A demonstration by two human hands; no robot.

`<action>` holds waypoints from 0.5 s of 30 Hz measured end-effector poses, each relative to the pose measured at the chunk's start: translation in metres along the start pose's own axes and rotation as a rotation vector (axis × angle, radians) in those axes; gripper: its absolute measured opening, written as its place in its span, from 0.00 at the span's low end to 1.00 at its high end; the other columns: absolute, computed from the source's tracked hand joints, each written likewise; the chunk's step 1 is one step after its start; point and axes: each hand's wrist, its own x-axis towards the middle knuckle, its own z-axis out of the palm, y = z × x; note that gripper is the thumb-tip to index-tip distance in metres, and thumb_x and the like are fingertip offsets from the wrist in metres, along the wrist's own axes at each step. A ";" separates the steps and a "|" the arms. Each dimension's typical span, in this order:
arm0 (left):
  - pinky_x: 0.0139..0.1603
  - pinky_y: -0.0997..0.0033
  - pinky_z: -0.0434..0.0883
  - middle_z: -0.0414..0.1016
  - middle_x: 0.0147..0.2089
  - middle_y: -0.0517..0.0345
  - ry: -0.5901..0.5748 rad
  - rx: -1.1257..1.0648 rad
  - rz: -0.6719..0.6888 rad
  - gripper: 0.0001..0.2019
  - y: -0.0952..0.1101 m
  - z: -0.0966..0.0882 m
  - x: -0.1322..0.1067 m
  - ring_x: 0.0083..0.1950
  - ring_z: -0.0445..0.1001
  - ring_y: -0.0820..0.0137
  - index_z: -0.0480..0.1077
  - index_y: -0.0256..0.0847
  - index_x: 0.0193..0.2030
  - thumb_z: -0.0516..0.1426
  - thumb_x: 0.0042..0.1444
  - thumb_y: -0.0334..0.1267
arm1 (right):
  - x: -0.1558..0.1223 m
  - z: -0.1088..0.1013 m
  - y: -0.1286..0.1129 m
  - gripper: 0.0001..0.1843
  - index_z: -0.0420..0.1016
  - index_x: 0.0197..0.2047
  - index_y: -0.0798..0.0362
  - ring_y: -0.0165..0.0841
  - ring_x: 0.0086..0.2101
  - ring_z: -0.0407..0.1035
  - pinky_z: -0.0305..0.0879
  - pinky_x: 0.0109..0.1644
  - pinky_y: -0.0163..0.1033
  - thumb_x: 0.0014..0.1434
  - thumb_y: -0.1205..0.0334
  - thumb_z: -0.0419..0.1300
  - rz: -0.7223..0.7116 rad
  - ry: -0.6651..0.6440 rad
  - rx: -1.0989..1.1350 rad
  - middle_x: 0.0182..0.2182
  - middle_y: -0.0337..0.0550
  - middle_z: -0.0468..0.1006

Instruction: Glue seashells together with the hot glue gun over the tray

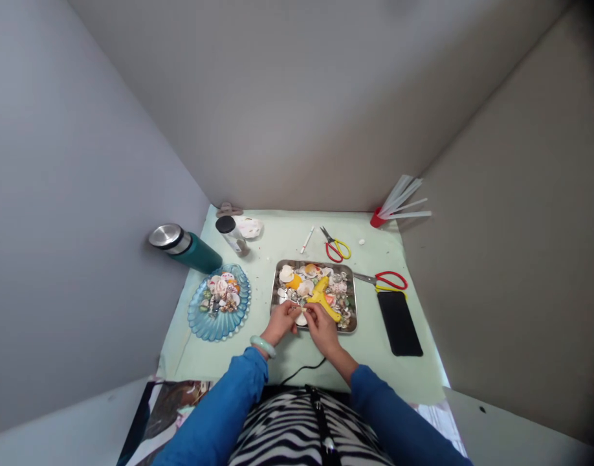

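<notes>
My left hand and my right hand meet over the near edge of a metal tray. Both are closed, with fingertips pinched around a small pale piece that looks like a shell; my fingers partly hide it. Just below it a white scallop shell shows between the hands. The tray holds many mixed seashells. Across them lies a yellow glue gun, right beside my right fingertips.
Left stand a blue glass plate of shells, a teal flask and a black-lidded jar. Behind the tray are a white pen and small scissors. Right are larger scissors, a phone and a red cup of glue sticks.
</notes>
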 end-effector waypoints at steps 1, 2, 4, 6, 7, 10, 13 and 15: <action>0.17 0.78 0.56 0.61 0.11 0.70 0.005 0.003 -0.003 0.18 -0.001 0.001 0.001 0.12 0.61 0.76 0.68 0.36 0.34 0.59 0.49 0.51 | 0.000 0.000 0.000 0.11 0.72 0.45 0.53 0.34 0.36 0.71 0.68 0.41 0.38 0.63 0.61 0.52 -0.005 -0.001 -0.001 0.37 0.45 0.76; 0.17 0.78 0.55 0.61 0.11 0.70 0.006 0.005 -0.005 0.17 -0.001 0.001 0.002 0.12 0.61 0.76 0.68 0.37 0.33 0.59 0.49 0.51 | 0.000 0.000 0.000 0.12 0.72 0.46 0.53 0.34 0.36 0.72 0.68 0.41 0.39 0.63 0.61 0.51 -0.010 -0.002 -0.002 0.37 0.45 0.76; 0.16 0.78 0.55 0.62 0.12 0.69 0.003 0.006 -0.009 0.17 -0.002 0.001 0.003 0.12 0.61 0.76 0.68 0.37 0.32 0.59 0.49 0.51 | 0.000 -0.001 -0.001 0.11 0.73 0.45 0.52 0.34 0.37 0.71 0.68 0.42 0.39 0.63 0.62 0.51 -0.021 -0.006 -0.004 0.37 0.45 0.76; 0.15 0.78 0.54 0.63 0.13 0.69 -0.001 0.006 -0.012 0.17 -0.001 0.001 0.004 0.12 0.61 0.77 0.67 0.37 0.31 0.60 0.48 0.51 | 0.000 -0.001 -0.001 0.11 0.73 0.42 0.52 0.34 0.38 0.71 0.67 0.42 0.39 0.63 0.61 0.51 -0.028 -0.013 -0.005 0.35 0.44 0.76; 0.15 0.78 0.54 0.63 0.13 0.69 -0.005 0.005 -0.014 0.17 -0.001 0.001 0.003 0.12 0.60 0.77 0.67 0.37 0.31 0.60 0.48 0.51 | 0.000 -0.002 -0.001 0.11 0.73 0.42 0.52 0.34 0.37 0.71 0.67 0.42 0.38 0.64 0.61 0.51 -0.029 -0.016 -0.005 0.35 0.44 0.75; 0.16 0.78 0.55 0.62 0.12 0.69 -0.026 0.001 -0.020 0.17 0.002 0.000 0.002 0.12 0.61 0.77 0.66 0.37 0.31 0.60 0.47 0.51 | -0.001 -0.002 0.000 0.10 0.73 0.41 0.52 0.34 0.37 0.70 0.67 0.42 0.38 0.64 0.61 0.50 -0.027 -0.024 -0.005 0.35 0.44 0.75; 0.18 0.78 0.58 0.62 0.11 0.69 -0.054 -0.006 -0.021 0.19 0.004 0.000 0.000 0.13 0.61 0.76 0.66 0.37 0.32 0.61 0.46 0.52 | -0.003 -0.001 0.002 0.10 0.72 0.42 0.52 0.35 0.37 0.70 0.67 0.42 0.39 0.64 0.61 0.50 -0.024 -0.029 -0.005 0.35 0.44 0.75; 0.18 0.78 0.59 0.63 0.11 0.69 -0.067 -0.013 -0.021 0.21 0.004 -0.001 0.000 0.13 0.62 0.76 0.65 0.37 0.34 0.61 0.45 0.54 | -0.003 0.000 0.003 0.10 0.71 0.43 0.52 0.35 0.37 0.70 0.67 0.42 0.39 0.64 0.61 0.50 -0.021 -0.032 -0.005 0.36 0.45 0.75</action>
